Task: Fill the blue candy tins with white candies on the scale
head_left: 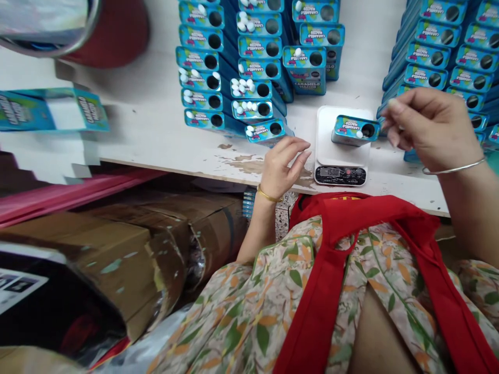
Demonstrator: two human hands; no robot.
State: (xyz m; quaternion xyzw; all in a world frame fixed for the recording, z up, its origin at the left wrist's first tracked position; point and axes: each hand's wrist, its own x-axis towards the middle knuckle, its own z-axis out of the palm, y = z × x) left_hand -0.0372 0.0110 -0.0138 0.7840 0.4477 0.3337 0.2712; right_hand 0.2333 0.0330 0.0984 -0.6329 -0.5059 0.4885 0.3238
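A blue candy tin (341,138) stands on a white digital scale (324,148), and one white candy (359,134) lies on its top beside the dark round hole. The scale's display appears to read 150.0. My right hand (436,124), raised just right of the tin, has its fingers curled together; whatever they may pinch is too small to make out. To the left of the scale, my left hand (281,165) hovers over the table edge, fingers apart and nothing in them. Nearest to it is another blue tin (262,136) with white candies on its lid.
Rows of blue tins (200,39) stand at the back left, several with loose white candies on top. More tins (432,34) are packed at the right. A red bucket (120,36) and an open printed box (88,109) sit left; cardboard cartons (105,254) lie below the table.
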